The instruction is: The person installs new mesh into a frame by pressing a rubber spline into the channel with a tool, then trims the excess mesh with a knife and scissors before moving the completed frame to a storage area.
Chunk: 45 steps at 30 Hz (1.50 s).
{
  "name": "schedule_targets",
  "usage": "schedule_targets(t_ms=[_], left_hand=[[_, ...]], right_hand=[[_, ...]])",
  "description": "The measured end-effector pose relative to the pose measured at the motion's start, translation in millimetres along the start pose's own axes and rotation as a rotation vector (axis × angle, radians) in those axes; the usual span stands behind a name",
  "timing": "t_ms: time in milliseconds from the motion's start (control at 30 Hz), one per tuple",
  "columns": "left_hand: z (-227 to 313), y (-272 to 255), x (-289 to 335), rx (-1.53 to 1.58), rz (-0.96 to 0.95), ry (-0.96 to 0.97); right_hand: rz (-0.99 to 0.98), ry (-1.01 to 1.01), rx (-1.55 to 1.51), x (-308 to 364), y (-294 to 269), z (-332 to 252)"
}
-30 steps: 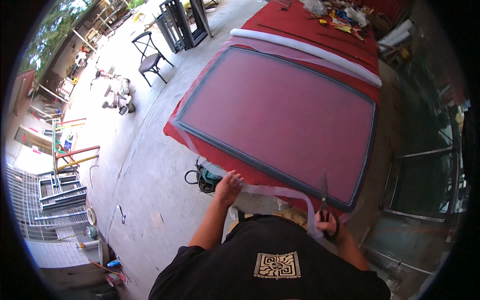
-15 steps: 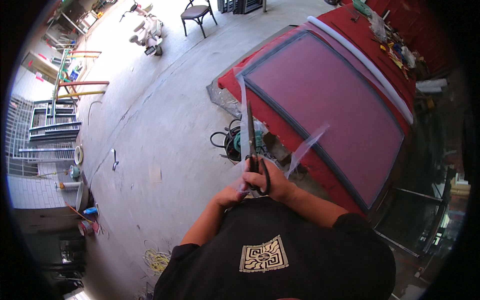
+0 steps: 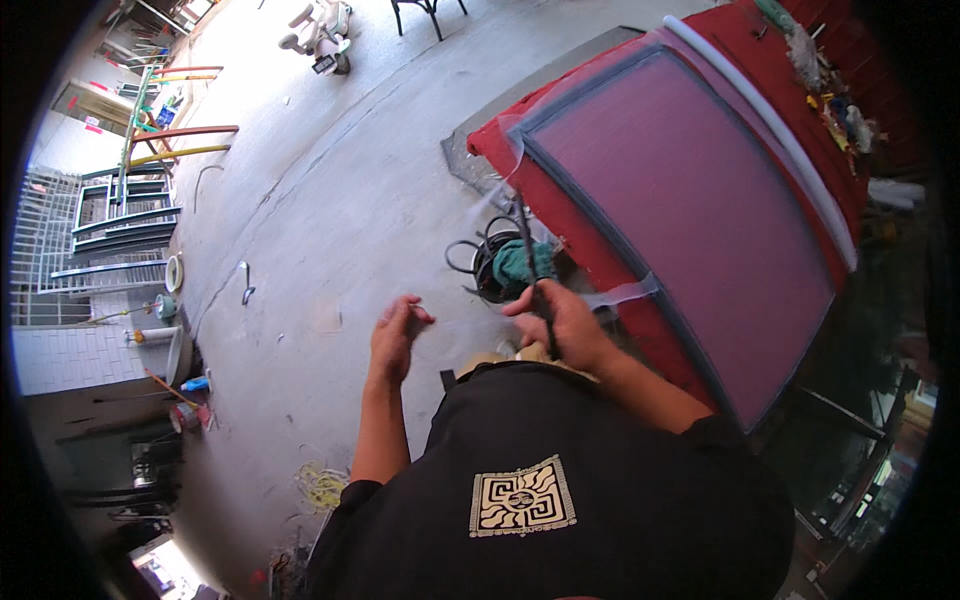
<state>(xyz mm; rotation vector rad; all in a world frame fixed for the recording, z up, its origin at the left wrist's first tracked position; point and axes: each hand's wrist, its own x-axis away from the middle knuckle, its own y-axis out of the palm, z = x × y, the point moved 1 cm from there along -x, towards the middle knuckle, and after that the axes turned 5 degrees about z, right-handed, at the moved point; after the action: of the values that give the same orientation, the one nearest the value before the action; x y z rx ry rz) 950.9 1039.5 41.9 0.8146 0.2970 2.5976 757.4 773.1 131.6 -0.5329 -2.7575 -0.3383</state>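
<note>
Concrete floor [image 3: 330, 200] extends leftward from the counter [image 3: 577, 212], which is draped in red cloth. A framed mesh panel [image 3: 690, 190], dark-edged and translucent, lies flat upon the counter and covers much of its top. A long white roll [image 3: 770, 130] rests on the counter's far side. On the floor just beside the counter's near edge sit a dark bundle of cable [image 3: 484, 270] and a green cloth [image 3: 520, 262]. Of the hands, the right hand [image 3: 572, 320], near the counter's edge, holds dark scissors [image 3: 529, 240], blades pointing away from the wearer; the left hand [image 3: 398, 328], well apart from the counter, has loosely curled fingers, and whether it grips anything cannot be told. A translucent strip [image 3: 632, 292] runs from the counter's edge toward the right hand, their contact unclear.
</note>
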Motion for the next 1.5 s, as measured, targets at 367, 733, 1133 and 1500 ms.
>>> schedule_targets(t_ms=[367, 733, 1133, 1500], left_hand=[[131, -59, -116, -0.892, 0.290, 0.510], [229, -110, -328, -0.795, 0.089, 0.456], [332, -43, -479, -0.460, -0.263, 0.304], [387, 186, -606, -0.076, -0.369, 0.461]], right_hand=[[0.350, 0.047, 0.098, -41, -55, 19], [0.571, 0.098, 0.127, -196, 87, 11], [0.792, 0.208, 0.054, -260, 196, -29], [1.017, 0.038, -0.212, -348, 155, -25]])
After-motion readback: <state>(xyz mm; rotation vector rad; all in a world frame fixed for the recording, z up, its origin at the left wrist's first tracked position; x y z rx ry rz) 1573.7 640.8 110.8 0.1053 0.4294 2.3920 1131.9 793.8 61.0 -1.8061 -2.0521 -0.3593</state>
